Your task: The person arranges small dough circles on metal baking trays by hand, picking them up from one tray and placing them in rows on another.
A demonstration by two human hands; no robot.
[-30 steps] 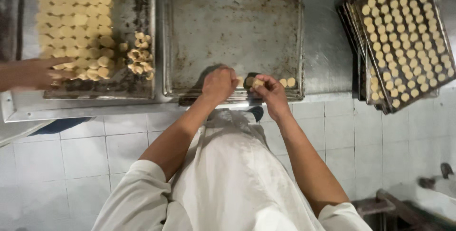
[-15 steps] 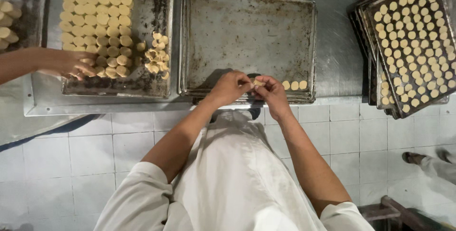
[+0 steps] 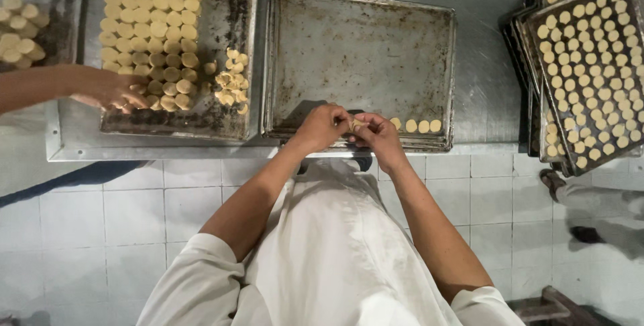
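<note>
Both of my hands meet over the near edge of the empty baking tray [image 3: 362,58], my left hand [image 3: 322,127] and right hand [image 3: 380,137] touching, their fingers pinched together on a small piece of dough [image 3: 353,125] held between them. Three dough rounds [image 3: 423,126] lie in a row on the tray just right of my right hand. To the left, a darker tray [image 3: 231,108] carries packed rows of dough pieces [image 3: 157,27], and another person's hand [image 3: 107,89] touches the near ones. At far right, a stack of trays [image 3: 537,84] sits tilted on the steel bench [image 3: 483,44], the top one filled with rounds.
</note>
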